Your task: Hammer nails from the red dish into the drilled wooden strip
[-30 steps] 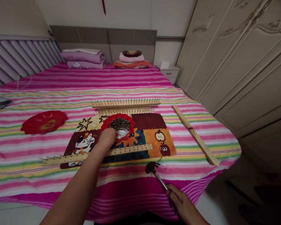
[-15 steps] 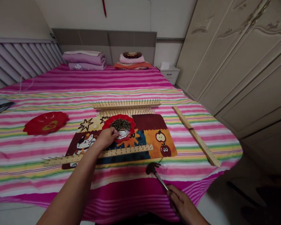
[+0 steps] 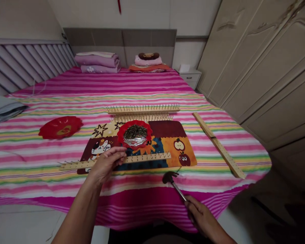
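The hammer (image 3: 173, 181) rests head-down on the bed's (image 3: 66, 189) near edge and likely swings head-heavy. Your right hand (image 3: 203, 217) has its grip closed low on the slim handle. Your left hand (image 3: 105, 164), fingertips drawn together at the nail-studded wooden strip (image 3: 147, 157), may pinch a nail, but that is too small to tell. Beyond it, the nails (image 3: 135, 135) in the red dish (image 3: 121, 135) look light, sharp and slippery.

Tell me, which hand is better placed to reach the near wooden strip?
Probably the left hand: it is right at the wooden strip, near the dish of nails. The right hand grips the hammer, farther back.
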### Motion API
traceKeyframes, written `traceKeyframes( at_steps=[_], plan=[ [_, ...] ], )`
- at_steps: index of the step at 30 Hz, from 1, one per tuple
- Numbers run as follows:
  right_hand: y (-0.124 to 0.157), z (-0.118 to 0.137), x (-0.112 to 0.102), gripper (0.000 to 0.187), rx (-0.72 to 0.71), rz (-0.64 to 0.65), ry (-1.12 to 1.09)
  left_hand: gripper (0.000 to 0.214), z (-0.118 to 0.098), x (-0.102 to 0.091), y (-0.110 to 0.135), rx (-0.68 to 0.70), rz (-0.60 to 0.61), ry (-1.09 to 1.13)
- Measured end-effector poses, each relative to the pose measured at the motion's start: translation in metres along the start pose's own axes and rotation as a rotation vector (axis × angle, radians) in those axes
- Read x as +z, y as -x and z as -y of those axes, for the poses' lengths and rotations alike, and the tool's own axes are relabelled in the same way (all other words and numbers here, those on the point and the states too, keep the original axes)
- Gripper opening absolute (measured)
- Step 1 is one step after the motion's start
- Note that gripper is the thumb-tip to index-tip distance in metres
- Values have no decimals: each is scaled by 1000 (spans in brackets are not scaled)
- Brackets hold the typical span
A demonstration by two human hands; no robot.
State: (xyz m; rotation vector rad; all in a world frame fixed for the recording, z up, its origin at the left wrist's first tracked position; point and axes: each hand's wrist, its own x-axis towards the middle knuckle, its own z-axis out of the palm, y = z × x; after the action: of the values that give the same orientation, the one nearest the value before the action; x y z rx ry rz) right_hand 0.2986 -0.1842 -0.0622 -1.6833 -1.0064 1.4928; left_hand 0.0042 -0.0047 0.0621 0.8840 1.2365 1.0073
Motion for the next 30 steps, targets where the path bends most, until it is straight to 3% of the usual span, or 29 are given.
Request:
traceKeyframes(
  at_steps=[7,11,17,22,30],
  plan=[
    [0,-2,1,41,3,-14,-39,39,15,-13,11,-38,-78,-35],
    [2,2,1,39,8,-13,-29,38,27,-17,13,84,-188,-104],
    [2,3,2,37,-2,-4,-27,43,48,-10,7,130,-309,-115],
    [3,4,2,35,6,2,-27,36,62,0,1,193,-425,-251],
    [2,1,2,36,24,-3,-55,32,75,2,-4,256,-451,-428]
  ],
)
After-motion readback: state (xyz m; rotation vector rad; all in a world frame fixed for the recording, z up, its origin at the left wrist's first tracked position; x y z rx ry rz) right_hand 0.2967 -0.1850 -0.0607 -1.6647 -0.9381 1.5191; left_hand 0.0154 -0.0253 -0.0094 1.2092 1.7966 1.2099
